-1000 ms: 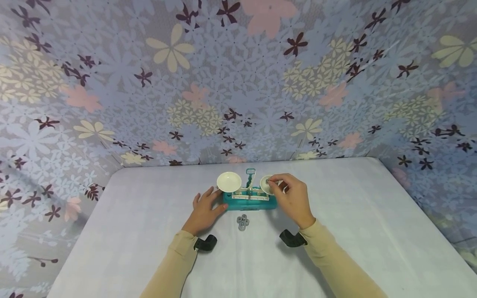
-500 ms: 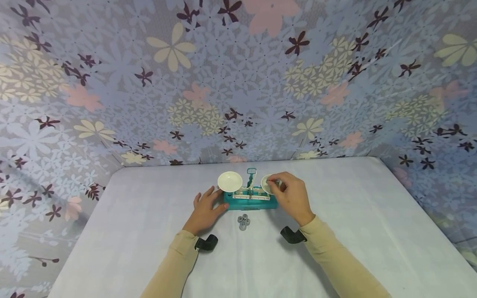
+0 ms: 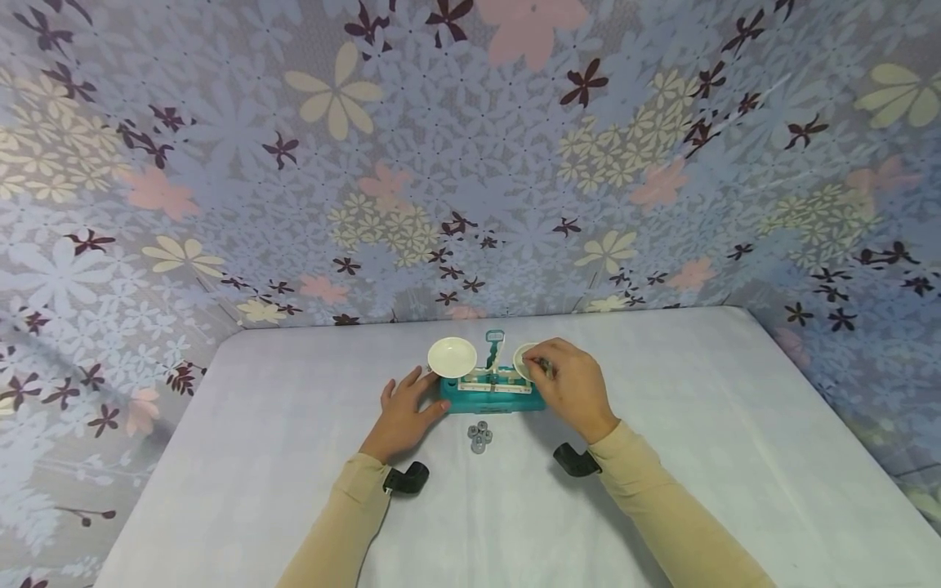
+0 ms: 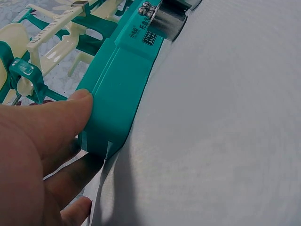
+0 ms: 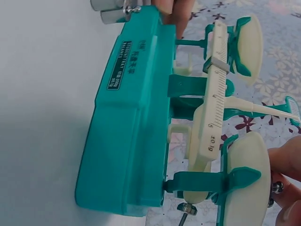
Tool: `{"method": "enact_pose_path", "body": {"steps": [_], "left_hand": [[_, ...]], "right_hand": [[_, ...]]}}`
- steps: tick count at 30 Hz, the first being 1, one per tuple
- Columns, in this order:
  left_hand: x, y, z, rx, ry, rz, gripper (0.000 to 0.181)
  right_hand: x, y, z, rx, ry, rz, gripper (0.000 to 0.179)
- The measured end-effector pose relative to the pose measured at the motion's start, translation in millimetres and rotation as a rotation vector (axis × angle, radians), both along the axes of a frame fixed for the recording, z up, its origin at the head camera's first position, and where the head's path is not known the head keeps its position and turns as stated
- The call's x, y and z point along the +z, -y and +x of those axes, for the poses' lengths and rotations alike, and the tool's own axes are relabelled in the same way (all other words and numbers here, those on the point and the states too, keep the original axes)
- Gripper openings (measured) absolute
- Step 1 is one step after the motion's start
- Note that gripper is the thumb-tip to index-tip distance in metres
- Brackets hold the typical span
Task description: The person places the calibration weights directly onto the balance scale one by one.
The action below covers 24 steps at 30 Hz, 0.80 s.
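Teal balance [image 3: 492, 403] near the far edge of a white table [image 3: 257, 457], well inside both sides.
Left hand [image 3: 404, 415] grips its left end; right hand [image 3: 579, 390] pinches a metal weight [image 5: 277, 187] at the right pan [image 5: 248, 200].

your left hand [image 3: 403, 416] is gripping the left end of the teal balance [image 3: 491, 402], beside its left pan [image 3: 452, 358] | your right hand [image 3: 579, 392] is holding its fingers [image 3: 542, 349] bent over the right pan [image 3: 519, 369], hiding part of it | small grey weights [image 3: 479, 444] are lying clustered on the white tabletop [image 3: 272, 457], between you and the balance
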<state>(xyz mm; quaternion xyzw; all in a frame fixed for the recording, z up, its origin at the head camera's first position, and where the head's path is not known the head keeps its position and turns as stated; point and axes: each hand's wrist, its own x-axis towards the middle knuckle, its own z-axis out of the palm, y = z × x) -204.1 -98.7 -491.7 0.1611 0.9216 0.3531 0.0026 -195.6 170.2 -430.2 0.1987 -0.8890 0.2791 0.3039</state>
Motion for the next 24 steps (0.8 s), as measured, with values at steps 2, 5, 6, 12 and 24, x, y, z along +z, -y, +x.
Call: {"method": "enact_pose_path", "body": {"steps": [2,5,6,12,24], "left_hand": [[-0.1,-0.4,-0.1,0.0,0.001,0.003,0.058],[-0.1,-0.7,-0.1,0.001,0.002,0.005,0.058],[-0.2,-0.8,0.0,0.002,0.002,0.005,0.058],[-0.5,-0.6,0.5,0.007,0.009,-0.004,0.059],[2.4,-0.8,1.7,0.001,-0.002,0.002,0.058]], "right_hand": [[-0.1,0.4,0.4,-0.009,-0.019,0.033,0.007],[-0.6,0.9,0.5,-0.016,-0.059,0.078,0.007],[-0.8,1.0,0.4,-0.016,-0.074,0.09,0.007],[-4.5,1.4,-0.7,-0.011,-0.126,0.14,0.008],[-0.7,2.2,-0.9,-0.01,-0.085,0.218,0.008]]}}
